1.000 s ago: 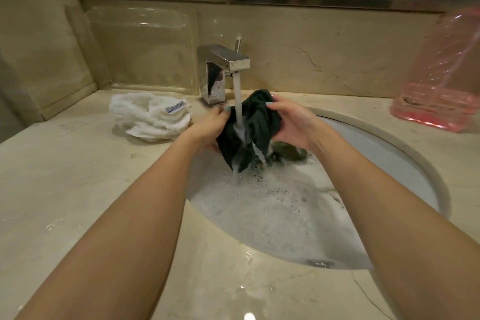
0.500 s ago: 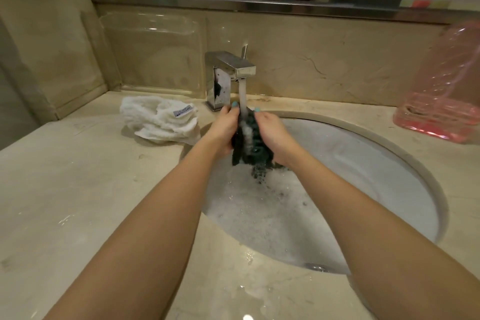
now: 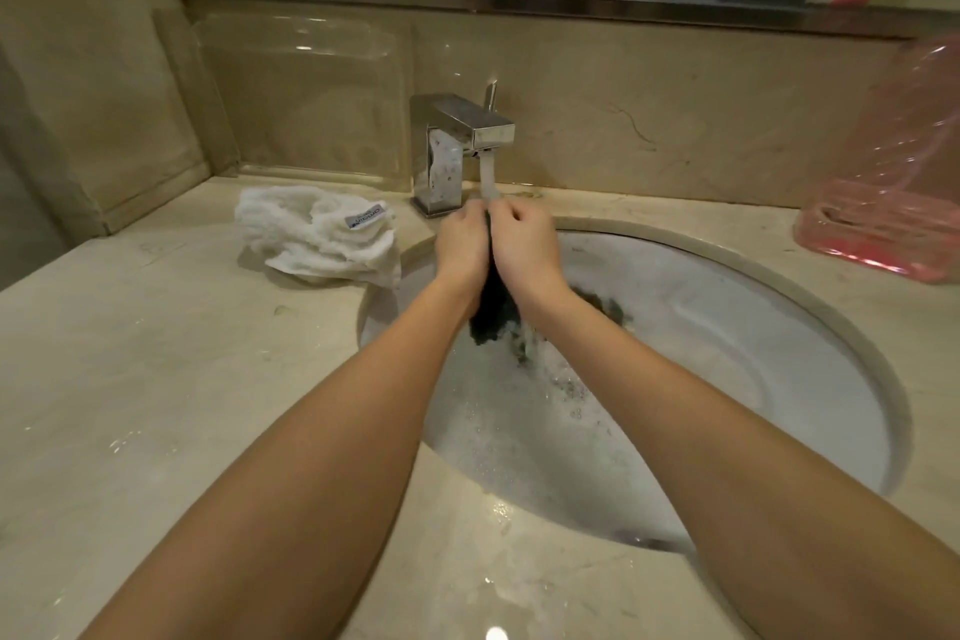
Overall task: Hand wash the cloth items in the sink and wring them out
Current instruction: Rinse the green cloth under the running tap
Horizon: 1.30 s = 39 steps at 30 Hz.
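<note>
Both hands meet over the far side of the sink (image 3: 753, 322), right under the faucet (image 3: 464, 133), whose running water (image 3: 488, 177) falls onto the knuckles. The left hand (image 3: 461, 244) and right hand (image 3: 527, 250) press side by side, fingers curled and clamped on the dark cloth (image 3: 491, 314). It is bunched between the palms, and its lower end hangs from the wrists into the foamy water. A dark patch (image 3: 602, 304) lies in the basin just right of the right wrist; it may be part of the same cloth or a second item, the suds hide which. On the countertop (image 3: 156, 379), left of the faucet, a crumpled white towel (image 3: 319, 239) rests near the sink's rim. A pink plastic bag (image 3: 893, 203) sits at the far right against the wall.
</note>
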### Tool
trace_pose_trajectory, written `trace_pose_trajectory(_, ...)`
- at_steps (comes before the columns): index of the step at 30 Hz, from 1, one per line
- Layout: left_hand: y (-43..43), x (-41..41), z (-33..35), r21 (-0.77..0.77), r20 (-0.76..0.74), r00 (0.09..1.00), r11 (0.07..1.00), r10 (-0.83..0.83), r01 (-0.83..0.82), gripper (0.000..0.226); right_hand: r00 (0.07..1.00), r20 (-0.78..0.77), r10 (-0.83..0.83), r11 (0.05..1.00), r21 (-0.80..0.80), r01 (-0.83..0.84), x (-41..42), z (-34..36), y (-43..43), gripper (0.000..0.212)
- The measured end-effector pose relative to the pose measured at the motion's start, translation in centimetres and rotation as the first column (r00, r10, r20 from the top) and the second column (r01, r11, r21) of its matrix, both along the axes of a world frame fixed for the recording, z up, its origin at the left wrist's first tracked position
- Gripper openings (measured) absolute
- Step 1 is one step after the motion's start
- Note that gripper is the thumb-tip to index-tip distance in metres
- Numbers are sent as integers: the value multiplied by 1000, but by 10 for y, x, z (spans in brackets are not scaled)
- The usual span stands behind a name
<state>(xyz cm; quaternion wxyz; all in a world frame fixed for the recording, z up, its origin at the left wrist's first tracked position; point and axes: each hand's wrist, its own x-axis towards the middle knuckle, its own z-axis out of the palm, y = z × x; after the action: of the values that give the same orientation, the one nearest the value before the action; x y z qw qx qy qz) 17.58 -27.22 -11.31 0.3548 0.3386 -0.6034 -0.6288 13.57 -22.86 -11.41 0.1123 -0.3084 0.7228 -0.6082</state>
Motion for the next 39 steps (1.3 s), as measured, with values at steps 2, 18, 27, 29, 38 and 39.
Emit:
trace_pose_trajectory(2, 4, 2, 3, -18, -20, 999, 999, -45, 44, 30, 997, -66, -44, 999, -2, 44, -5, 5, 0, 40)
trace_pose_trajectory(18, -30, 15, -13, 15, 159, 985, 997, -73, 71, 30, 883, 438, 169, 954, -299, -34, -67, 1, 39, 29)
trace_pose_trajectory(27, -17, 13, -14, 240, 114, 837, 833, -535, 499, 27, 839, 451, 305, 873, -485, -57, -62, 15, 36, 16)
trace_pose_trajectory(29, -14, 15, -10, 281, 130, 788, 785, -602, 553, 27, 822, 465, 328, 868, -492, -68, -61, 15, 34, 17)
trace_pose_trajectory(38, -28, 13, -12, 183, -13, 989, 972, -145, 145, 24, 871, 443, 211, 954, -288, -84, -61, -4, 25, 26)
trace_pose_trajectory(39, -31, 11, -13, 132, -32, 996, 987, -85, 88, 23, 867, 450, 212, 962, -252, -104, -60, -7, 24, 30)
